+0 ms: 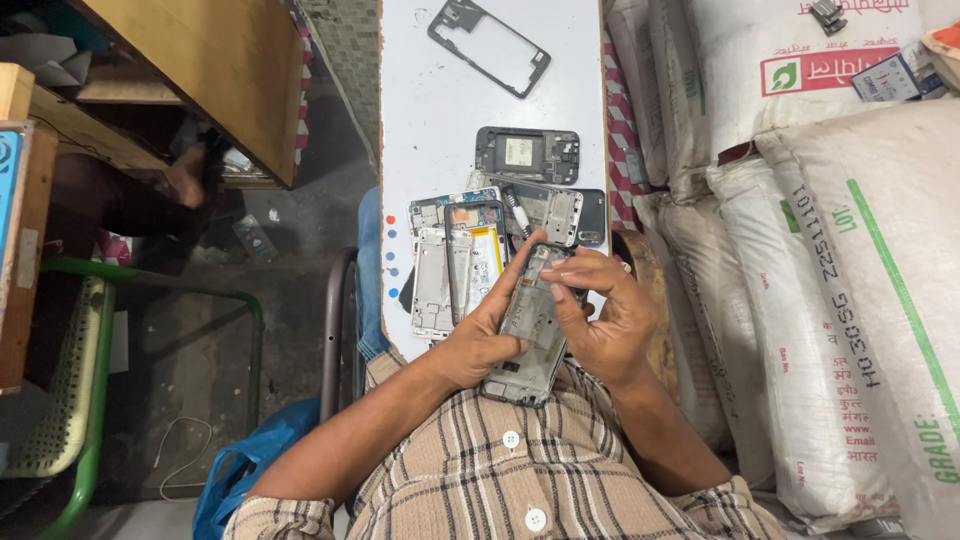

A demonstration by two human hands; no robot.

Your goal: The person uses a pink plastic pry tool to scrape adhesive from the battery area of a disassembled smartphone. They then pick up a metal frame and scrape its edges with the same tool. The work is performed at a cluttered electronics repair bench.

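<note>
Both hands — left hand (478, 345), right hand (605, 315) — grip a phone frame (530, 330) over the white table (440, 90).

A grey phone frame (530, 325), stripped of its screen and showing bare metal inside, is held lengthwise between both hands above the table's near edge, its lower end over the person's checked shirt.

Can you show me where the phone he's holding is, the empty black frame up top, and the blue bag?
phone frame (530, 330), head view, bare middle between the hands.
empty black frame (443, 14), head view, top left corner.
blue bag (235, 475), head view, crumpled middle.
</note>
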